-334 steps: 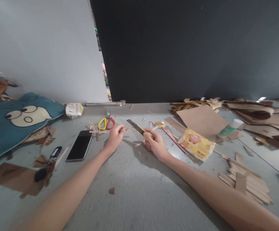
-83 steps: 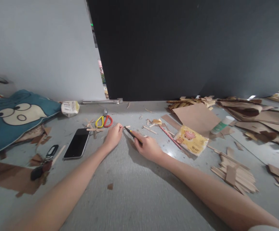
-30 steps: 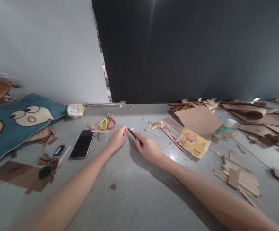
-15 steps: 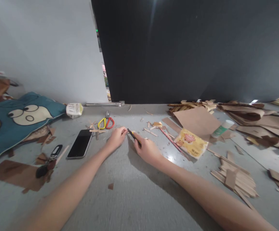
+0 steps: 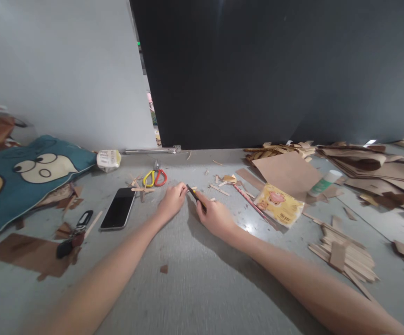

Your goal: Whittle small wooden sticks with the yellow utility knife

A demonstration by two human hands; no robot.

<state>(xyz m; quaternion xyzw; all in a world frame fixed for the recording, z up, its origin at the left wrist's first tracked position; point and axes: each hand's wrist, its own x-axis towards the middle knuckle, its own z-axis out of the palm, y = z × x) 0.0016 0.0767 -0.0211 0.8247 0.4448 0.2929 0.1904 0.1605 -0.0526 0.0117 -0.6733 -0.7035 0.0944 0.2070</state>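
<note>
Near the middle of the grey table my right hand is closed around a slim black tool, seemingly a craft knife. Its tip points away and to the left, toward my other hand. My left hand is closed with thumb and fingertips pinched together close to that tip. What it pinches, if anything, is too small to make out. Beyond the left hand lie scissors with one yellow and one red handle. Small pieces of wooden sticks lie just past the right hand.
A phone, keys and a blue cushion are at left. To the right lie a yellow tissue pack, a glue stick, a bundle of wooden sticks and brown card sheets. A black panel stands behind.
The whole view has shifted slightly, so things on the table appear a little further right. Both hands keep nearly the same pose, the black tool still in my right hand.
</note>
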